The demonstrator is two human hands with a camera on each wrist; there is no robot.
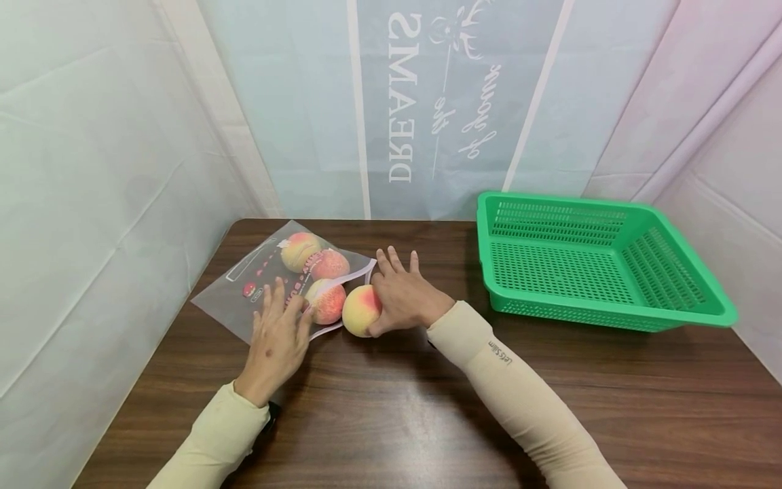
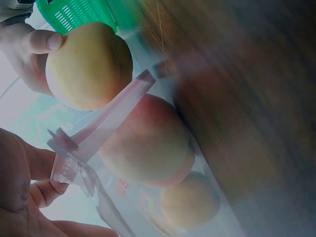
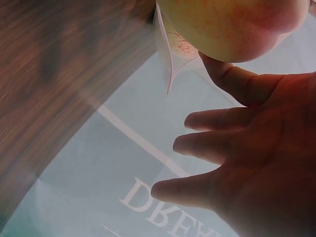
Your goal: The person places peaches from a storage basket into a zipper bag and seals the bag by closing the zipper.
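A clear zip bag [image 1: 227, 300] with pink print lies on the table, its mouth facing right. Inside are three peaches, one of them, the red-and-yellow peach [image 1: 328, 304], just within the mouth. My left hand [image 1: 275, 343] pinches the bag's upper layer at the opening between thumb and finger, lifting that edge [image 2: 106, 118]. Right at the mouth, my right hand [image 1: 403, 292] holds another peach [image 1: 359, 314] between thumb and index finger. The other fingers of that hand [image 3: 266, 148] stretch out away from the fruit.
A green plastic basket [image 1: 611, 316] with slotted walls stands at the right rear of the brown wooden table [image 1: 391, 421]. Behind the table hangs a pale blue printed cloth [image 1: 305, 136]. White sheeting [image 1: 110, 204] closes off the left side.
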